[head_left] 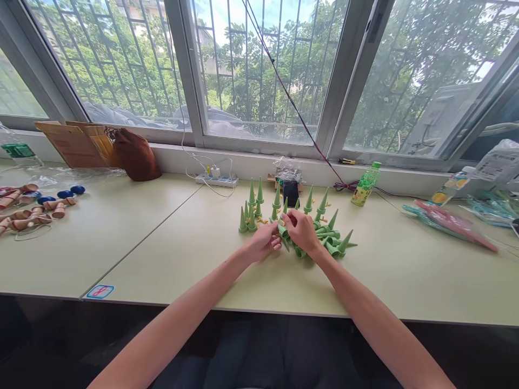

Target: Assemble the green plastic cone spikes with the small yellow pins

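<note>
My left hand point(265, 241) grips a green plastic watering spike point(283, 232) between thumb and fingers, its wide open end showing. Close above it, my right hand point(300, 229) is pinched together at the spike; what lies between its fingertips is too small to make out. Under and right of my right hand lies a heap of loose green spikes point(333, 243). Upright spikes point(251, 221) stand in a group left of my hands. More standing spikes point(308, 200) with small yellow valves on their sides are behind my right hand.
A dark phone point(290, 192) leans behind the spikes. A green-capped bottle point(365, 185) and plastic packets point(450, 224) are on the right. A power strip point(218, 180), a brown pouch point(135, 155) and wooden toys with blue balls point(59, 208) are on the left.
</note>
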A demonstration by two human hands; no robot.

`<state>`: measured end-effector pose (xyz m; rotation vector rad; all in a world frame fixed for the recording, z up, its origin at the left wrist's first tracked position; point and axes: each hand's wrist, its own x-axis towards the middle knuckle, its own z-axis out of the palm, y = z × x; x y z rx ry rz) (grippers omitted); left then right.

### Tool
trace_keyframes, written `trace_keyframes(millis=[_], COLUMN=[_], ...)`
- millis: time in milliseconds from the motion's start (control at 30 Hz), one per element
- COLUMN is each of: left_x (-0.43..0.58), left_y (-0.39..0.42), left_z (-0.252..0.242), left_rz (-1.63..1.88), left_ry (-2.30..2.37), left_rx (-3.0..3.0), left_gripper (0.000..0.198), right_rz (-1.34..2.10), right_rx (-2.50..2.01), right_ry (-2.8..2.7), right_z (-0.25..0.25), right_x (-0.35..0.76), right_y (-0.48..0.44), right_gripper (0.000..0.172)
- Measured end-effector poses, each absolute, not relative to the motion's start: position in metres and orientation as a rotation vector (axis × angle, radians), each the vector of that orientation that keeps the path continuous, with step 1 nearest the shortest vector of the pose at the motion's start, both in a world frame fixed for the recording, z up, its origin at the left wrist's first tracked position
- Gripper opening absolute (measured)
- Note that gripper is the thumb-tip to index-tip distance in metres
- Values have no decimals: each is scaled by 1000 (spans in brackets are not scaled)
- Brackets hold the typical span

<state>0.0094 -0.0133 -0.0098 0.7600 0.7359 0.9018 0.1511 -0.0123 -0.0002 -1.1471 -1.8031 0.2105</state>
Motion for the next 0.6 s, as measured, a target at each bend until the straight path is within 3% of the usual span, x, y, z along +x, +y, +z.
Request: trace_keyframes(millis=[200,600], left_x=[9,6], left_y=[-12,-15], left_z=[-10,-6], left_rz=[898,1061], left_ry=[776,898], left_rx=[796,1227], left_gripper=[26,41], right_rz=[222,236], right_rx=[-1169,-1205], right_ry=[-1811,-1788], right_z=[0,-3], right_x=[150,152], right_y=[-13,-10], right_gripper=[32,34])
